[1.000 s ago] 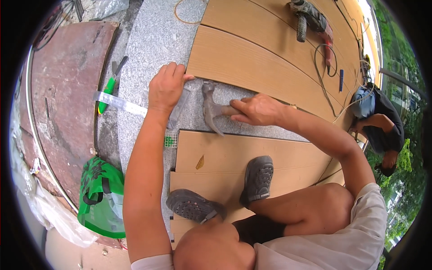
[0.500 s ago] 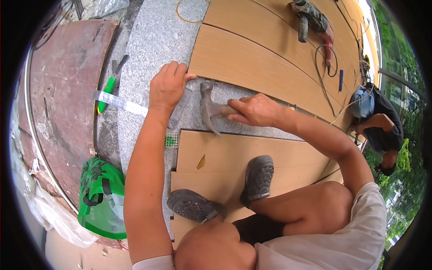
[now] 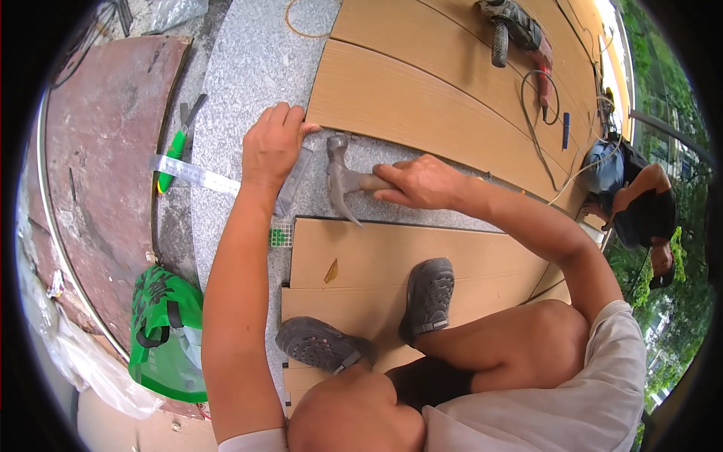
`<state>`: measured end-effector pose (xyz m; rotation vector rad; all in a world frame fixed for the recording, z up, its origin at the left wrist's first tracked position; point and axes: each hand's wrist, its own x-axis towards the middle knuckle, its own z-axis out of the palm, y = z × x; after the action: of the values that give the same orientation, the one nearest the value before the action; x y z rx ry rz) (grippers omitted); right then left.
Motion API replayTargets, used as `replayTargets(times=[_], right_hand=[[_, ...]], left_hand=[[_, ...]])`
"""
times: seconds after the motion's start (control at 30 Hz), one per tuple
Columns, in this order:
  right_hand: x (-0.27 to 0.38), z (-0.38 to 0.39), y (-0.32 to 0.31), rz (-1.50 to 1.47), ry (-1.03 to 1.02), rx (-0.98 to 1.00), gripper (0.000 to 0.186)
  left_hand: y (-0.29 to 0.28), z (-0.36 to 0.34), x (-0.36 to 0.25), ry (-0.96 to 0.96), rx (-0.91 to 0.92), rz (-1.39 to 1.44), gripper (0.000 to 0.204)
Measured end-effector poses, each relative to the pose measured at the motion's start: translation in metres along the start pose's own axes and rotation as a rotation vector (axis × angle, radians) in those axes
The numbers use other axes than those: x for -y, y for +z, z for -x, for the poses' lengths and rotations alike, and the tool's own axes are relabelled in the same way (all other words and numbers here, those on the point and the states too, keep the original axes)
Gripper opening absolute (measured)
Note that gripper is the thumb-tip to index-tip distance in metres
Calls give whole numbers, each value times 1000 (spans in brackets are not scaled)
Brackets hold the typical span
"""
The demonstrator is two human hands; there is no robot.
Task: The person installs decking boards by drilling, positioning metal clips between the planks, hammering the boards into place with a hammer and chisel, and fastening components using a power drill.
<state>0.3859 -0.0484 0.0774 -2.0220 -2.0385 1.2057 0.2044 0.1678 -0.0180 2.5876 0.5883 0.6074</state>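
Observation:
My right hand [image 3: 423, 181] is wrapped around the handle of a claw hammer [image 3: 343, 179]. Its head lies sideways over the grey stone strip, the striking end close to the edge of a tan deck plank [image 3: 407, 98]. At the near-left corner of that plank is my left hand [image 3: 273, 145], fingers curled and thumb reaching to the plank's edge. Whatever those fingers pinch is hidden. A translucent grey plastic piece [image 3: 294, 183] shows beside the left wrist, and a small mesh tray [image 3: 281, 233] with green bits lies below it.
Left lie a metal ruler [image 3: 197, 174], a green-handled knife [image 3: 172, 160] and a green bag [image 3: 167, 331]. A corded power drill [image 3: 520, 38] rests on the far planks, its cable looping nearby. Another person [image 3: 640, 188] crouches at right. My shoes [image 3: 429, 297] stand on nearer planks.
The whole view has shifted slightly, moving things a little left. Both hands and the hammer keep nearly the same place against the plank. The person at right has shifted posture slightly.

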Motion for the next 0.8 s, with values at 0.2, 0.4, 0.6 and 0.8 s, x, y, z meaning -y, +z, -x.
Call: replayTargets(times=[0.2, 0.4, 0.6, 0.8], right_hand=[[12, -4, 2, 20, -17, 66, 36], [6, 3, 9, -34, -17, 23, 35], [2, 13, 12, -31, 39, -1, 38], [-12, 21, 9, 8, -6, -48, 36]], left_hand=[[-1, 4, -2, 1, 9, 5, 30], [-2, -1, 1, 28, -21, -37, 30], [-1, 1, 1, -5, 13, -6, 30], [-1, -1, 2, 11, -5, 5, 29]])
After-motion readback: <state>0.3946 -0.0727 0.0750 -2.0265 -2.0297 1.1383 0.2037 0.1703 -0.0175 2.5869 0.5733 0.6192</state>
